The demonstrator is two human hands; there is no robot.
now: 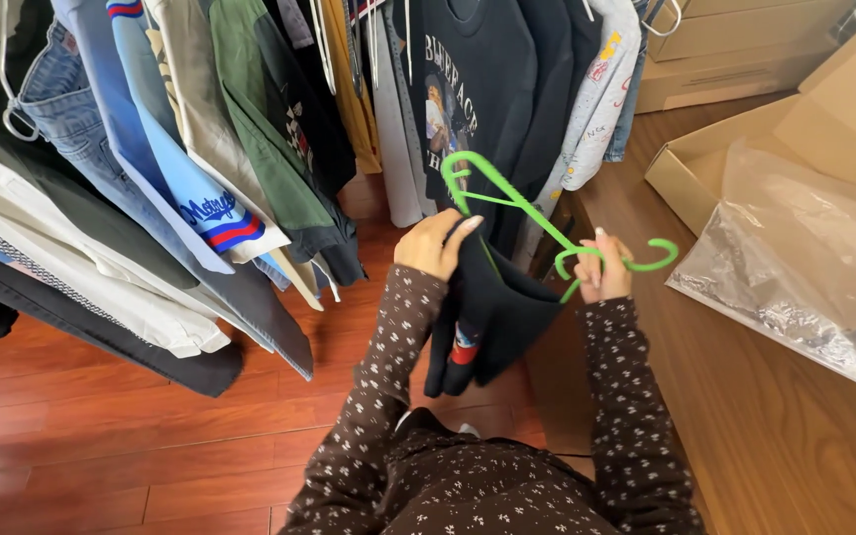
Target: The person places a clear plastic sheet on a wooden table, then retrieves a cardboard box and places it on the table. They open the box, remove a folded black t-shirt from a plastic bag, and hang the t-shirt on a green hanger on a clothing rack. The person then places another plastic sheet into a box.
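Note:
A bright green plastic hanger [522,203] is held up in front of a rack of hanging clothes. My right hand [603,266] grips the hanger near its hooked right end. My left hand [435,243] holds the top of a dark garment [492,317], which drapes down below the hanger and shows a small red and blue patch. The hanger's bar runs diagonally from upper left to lower right between my two hands. Both my arms wear brown sleeves with small white flowers.
A crowded rack of clothes [200,149] fills the upper left and middle: jeans, shirts, a dark printed sweatshirt [468,89]. An open cardboard box [745,149] and a crinkled clear plastic bag [804,258] lie on a wooden surface [775,436] at right. Reddish wood floor [101,456] lies below.

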